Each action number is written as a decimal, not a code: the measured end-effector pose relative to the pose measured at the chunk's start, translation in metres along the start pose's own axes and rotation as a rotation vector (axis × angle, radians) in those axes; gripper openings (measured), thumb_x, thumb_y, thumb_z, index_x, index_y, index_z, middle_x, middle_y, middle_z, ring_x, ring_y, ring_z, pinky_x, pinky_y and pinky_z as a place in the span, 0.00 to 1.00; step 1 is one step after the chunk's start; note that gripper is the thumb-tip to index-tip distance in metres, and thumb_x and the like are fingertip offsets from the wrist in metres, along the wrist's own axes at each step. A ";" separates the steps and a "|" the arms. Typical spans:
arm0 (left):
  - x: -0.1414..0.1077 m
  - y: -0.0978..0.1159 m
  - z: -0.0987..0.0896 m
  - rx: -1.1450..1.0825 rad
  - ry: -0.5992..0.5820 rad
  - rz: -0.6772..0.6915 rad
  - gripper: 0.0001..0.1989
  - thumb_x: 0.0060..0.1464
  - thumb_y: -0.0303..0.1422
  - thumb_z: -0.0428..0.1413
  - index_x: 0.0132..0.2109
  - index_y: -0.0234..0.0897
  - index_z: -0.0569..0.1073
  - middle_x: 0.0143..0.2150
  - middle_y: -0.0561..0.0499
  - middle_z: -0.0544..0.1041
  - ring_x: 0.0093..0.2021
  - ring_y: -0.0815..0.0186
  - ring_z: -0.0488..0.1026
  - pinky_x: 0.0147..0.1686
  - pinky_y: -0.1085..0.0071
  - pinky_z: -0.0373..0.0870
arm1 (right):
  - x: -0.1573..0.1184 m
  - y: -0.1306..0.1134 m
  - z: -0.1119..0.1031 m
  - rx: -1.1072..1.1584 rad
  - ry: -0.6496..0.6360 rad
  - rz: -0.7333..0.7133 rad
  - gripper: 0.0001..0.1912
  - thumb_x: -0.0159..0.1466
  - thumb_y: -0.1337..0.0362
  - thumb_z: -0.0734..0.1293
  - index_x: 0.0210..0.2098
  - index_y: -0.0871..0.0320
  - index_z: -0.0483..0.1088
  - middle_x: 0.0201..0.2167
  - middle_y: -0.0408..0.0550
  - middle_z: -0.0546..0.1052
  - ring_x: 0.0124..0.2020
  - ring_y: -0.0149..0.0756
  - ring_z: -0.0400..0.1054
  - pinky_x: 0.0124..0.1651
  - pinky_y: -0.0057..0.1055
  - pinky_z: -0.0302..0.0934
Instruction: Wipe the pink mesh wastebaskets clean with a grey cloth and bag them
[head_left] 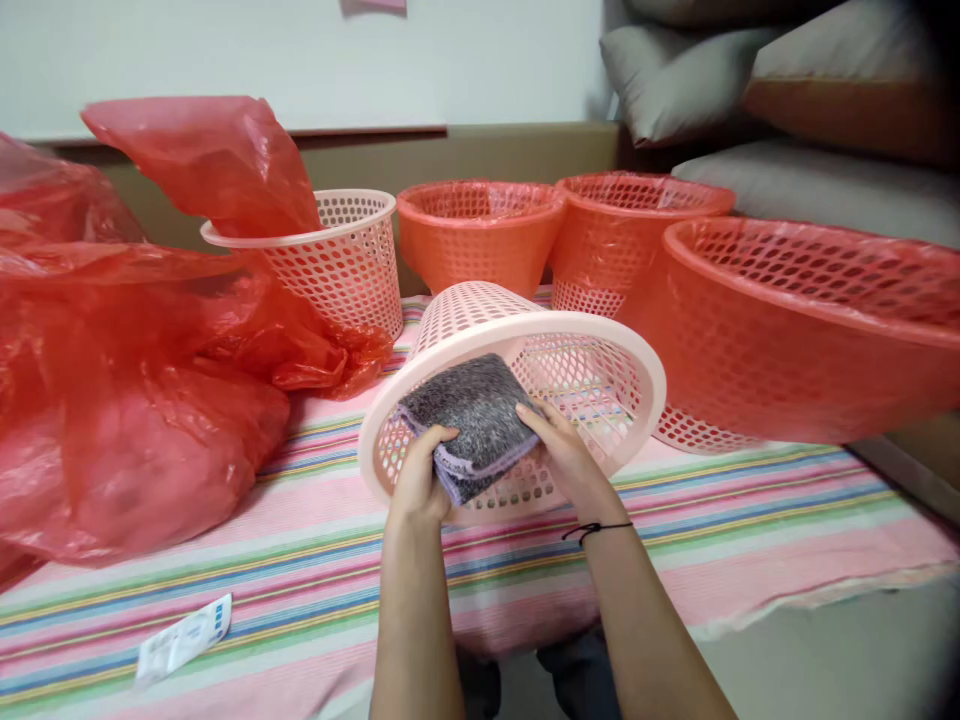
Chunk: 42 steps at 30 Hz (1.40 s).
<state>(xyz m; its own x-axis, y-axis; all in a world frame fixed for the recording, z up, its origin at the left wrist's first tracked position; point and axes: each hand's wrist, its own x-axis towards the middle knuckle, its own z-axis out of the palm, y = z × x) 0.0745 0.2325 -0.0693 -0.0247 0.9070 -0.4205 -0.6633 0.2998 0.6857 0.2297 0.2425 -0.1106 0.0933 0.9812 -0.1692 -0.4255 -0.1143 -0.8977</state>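
A folded dark grey cloth (pixel 480 405) with lilac edging is held between my two hands at the mouth of a pale pink basket (pixel 646 385). That basket lies on its side, its opening facing me. My left hand (pixel 424 475) grips the cloth's lower left corner, thumb on top. At the right edge of the cloth my right hand (pixel 559 445) pinches it, thumb on top and the other fingers mostly beneath. A dark cord is tied round my right wrist.
Three baskets lined with red plastic (pixel 480 235) (pixel 637 225) (pixel 795 340) stand behind and right. Another pink basket (pixel 360 270) stands back left, beside heaped red bags (pixel 112 420). A white packet (pixel 186 638) lies on the striped cloth (pixel 300 590). Grey cushions (pixel 690 85) are stacked back right.
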 end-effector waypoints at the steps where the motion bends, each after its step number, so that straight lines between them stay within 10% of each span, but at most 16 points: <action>1: -0.001 0.001 -0.002 0.055 0.001 -0.019 0.18 0.37 0.23 0.58 0.40 0.29 0.76 0.30 0.47 0.81 0.35 0.57 0.80 0.39 0.64 0.78 | -0.002 -0.002 0.000 -0.008 -0.060 0.008 0.22 0.51 0.54 0.75 0.43 0.55 0.75 0.45 0.45 0.79 0.46 0.40 0.72 0.48 0.34 0.65; 13: 0.008 0.002 -0.017 0.475 -0.080 0.184 0.17 0.35 0.32 0.67 0.36 0.31 0.77 0.32 0.48 0.81 0.30 0.65 0.75 0.32 0.72 0.69 | -0.010 -0.021 -0.014 -0.085 -0.097 -0.084 0.20 0.55 0.58 0.73 0.47 0.52 0.74 0.50 0.45 0.78 0.52 0.43 0.70 0.54 0.38 0.64; 24: 0.014 0.003 -0.011 -0.176 -0.031 0.028 0.07 0.40 0.19 0.55 0.27 0.34 0.72 0.23 0.54 0.76 0.23 0.70 0.73 0.26 0.76 0.69 | -0.015 -0.027 -0.024 0.005 -0.201 -0.020 0.15 0.46 0.66 0.74 0.35 0.54 0.77 0.35 0.42 0.80 0.36 0.36 0.73 0.40 0.30 0.67; 29: 0.009 0.002 -0.001 -0.303 -0.161 0.032 0.12 0.58 0.40 0.52 0.35 0.35 0.73 0.34 0.48 0.80 0.36 0.64 0.78 0.37 0.68 0.75 | -0.006 -0.013 -0.011 -0.069 -0.188 -0.147 0.14 0.50 0.67 0.68 0.36 0.51 0.79 0.37 0.41 0.79 0.34 0.34 0.71 0.35 0.28 0.65; 32: 0.006 -0.006 0.007 -0.170 -0.262 0.055 0.23 0.53 0.51 0.57 0.42 0.35 0.74 0.41 0.43 0.80 0.40 0.59 0.77 0.39 0.63 0.75 | -0.001 -0.007 -0.004 -0.285 -0.256 -0.349 0.17 0.53 0.69 0.62 0.36 0.50 0.80 0.41 0.42 0.78 0.42 0.37 0.70 0.47 0.34 0.64; 38: 0.023 -0.026 -0.002 0.387 0.054 0.457 0.19 0.41 0.33 0.66 0.43 0.37 0.73 0.40 0.49 0.79 0.41 0.61 0.75 0.43 0.66 0.71 | 0.000 -0.008 -0.003 -0.591 -0.280 -0.420 0.17 0.56 0.67 0.59 0.36 0.53 0.79 0.53 0.48 0.72 0.59 0.42 0.62 0.64 0.40 0.51; 42: 0.025 -0.022 -0.008 0.692 -0.081 0.566 0.19 0.43 0.33 0.65 0.44 0.35 0.75 0.40 0.47 0.79 0.40 0.60 0.76 0.42 0.66 0.72 | -0.003 -0.004 0.010 -0.435 -0.218 -0.383 0.13 0.60 0.60 0.64 0.44 0.53 0.72 0.52 0.48 0.71 0.56 0.40 0.64 0.61 0.38 0.55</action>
<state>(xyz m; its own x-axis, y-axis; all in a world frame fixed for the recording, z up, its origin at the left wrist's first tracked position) 0.0828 0.2461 -0.0995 -0.1414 0.9833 0.1144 0.0320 -0.1110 0.9933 0.2223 0.2411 -0.1029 -0.0392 0.9691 0.2435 0.0118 0.2441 -0.9697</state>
